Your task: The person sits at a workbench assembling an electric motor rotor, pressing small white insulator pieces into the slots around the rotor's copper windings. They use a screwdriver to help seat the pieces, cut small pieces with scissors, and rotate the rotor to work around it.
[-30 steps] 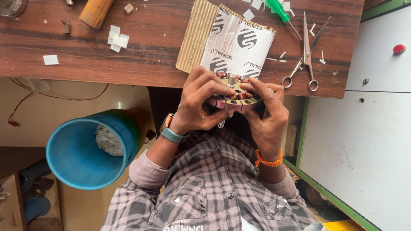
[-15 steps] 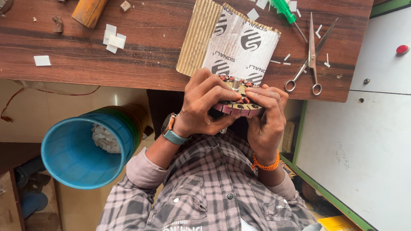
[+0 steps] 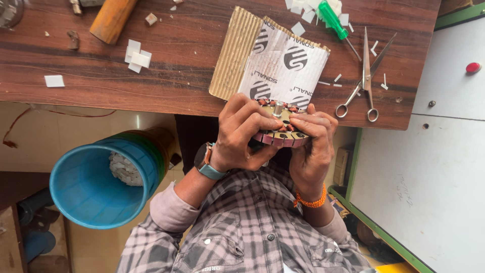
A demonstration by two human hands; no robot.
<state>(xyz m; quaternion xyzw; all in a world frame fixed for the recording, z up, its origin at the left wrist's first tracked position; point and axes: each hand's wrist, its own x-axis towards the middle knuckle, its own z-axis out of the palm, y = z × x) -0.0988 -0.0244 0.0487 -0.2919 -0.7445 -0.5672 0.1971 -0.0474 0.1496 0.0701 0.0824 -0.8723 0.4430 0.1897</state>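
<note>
Both hands clenched on the round motor core (image 3: 279, 126) — left hand (image 3: 241, 134) & right hand (image 3: 309, 146) at opp. sides, equally near, its stub shaft pointing up, held just below the table (image 3: 151, 86) edge — scissors (image 3: 365, 81) up-right of it.

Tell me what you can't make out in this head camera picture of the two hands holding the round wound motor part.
- Round motor part with copper windings: head view, its underside and near side are hidden by the left hand and right hand.
- Orange wooden handle: cut off by the top edge.
- Blue plastic bucket: the pale scraps inside are too small to identify.
- Green-handled screwdriver: its end is cut off at the top edge.
</note>
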